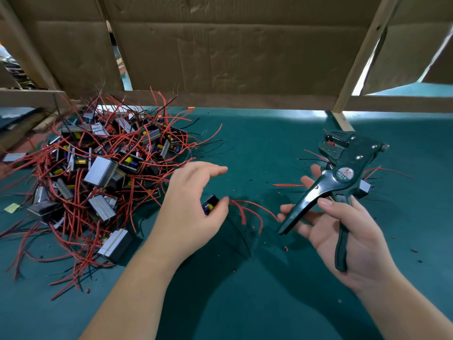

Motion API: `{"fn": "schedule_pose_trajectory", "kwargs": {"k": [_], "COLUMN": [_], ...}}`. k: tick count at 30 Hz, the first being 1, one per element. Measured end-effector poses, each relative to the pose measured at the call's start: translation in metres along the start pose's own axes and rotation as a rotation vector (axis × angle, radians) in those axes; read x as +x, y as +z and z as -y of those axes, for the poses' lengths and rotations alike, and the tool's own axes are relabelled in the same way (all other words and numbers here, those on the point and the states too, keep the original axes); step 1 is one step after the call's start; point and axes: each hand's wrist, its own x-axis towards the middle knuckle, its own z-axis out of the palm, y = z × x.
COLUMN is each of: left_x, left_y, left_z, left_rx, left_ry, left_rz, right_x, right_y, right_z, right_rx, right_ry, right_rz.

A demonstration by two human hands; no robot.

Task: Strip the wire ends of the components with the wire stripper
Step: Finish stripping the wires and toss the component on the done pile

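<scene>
Head view, station: we see a green mat (245,303) under a cardboard screen (232,45), both hands over it.
Left hand: our left hand (188,207) pinches one small component (210,204) between thumb and curled fingers, forefinger stretched out. The part hangs just above the mat, between the pile and the tool.
Leads: its red leads (247,209) trail loose toward the right. The ends are blurred, so we cannot tell whether they are bare.
Right hand: our right hand (343,229) holds the wire stripper (343,177), thumb laid over one handle, the other handle along the palm. Handles spread, head pointing up and away, no wire in the jaws.
Stock: pile of components (103,168) at left, leads tangled together.
Handling, component: we judge it light and rigid, a boxy body good to pinch on its flat sides. Leads look thin, springy, easily kinked, and likely to snag in the pile.
Where to hold: the body, close to the lead exit, so the lead feeds straight into the jaws.
Handling, stripper: stiff, heavier, smooth handles; grip both handles low for leverage.
Litter: red insulation crumbs (285,247) on the mat.
</scene>
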Motion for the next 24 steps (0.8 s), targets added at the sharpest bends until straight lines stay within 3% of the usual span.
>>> {"fn": "schedule_pose_trajectory", "kwargs": {"k": [4,9,15,24], "left_x": [-0.001,0.001,0.003,0.002], "left_y": [-0.003,-0.014,-0.019,0.001], "left_z": [-0.002,0.000,0.015,0.010], "left_rx": [0.053,-0.235,-0.055,-0.147], "left_ry": [-0.016,-0.132,-0.059,-0.081], "left_rz": [0.278,0.278,0.464,0.152], "right_x": [-0.001,-0.003,-0.002,-0.009], "right_y": [0.001,0.001,0.002,0.012], "right_z": [0.001,0.004,0.005,-0.003], "right_rx": [-0.007,-0.014,0.018,0.074], "right_ry": [-0.004,-0.015,0.028,0.357], "right_rz": [-0.001,-0.003,-0.010,0.150]}}
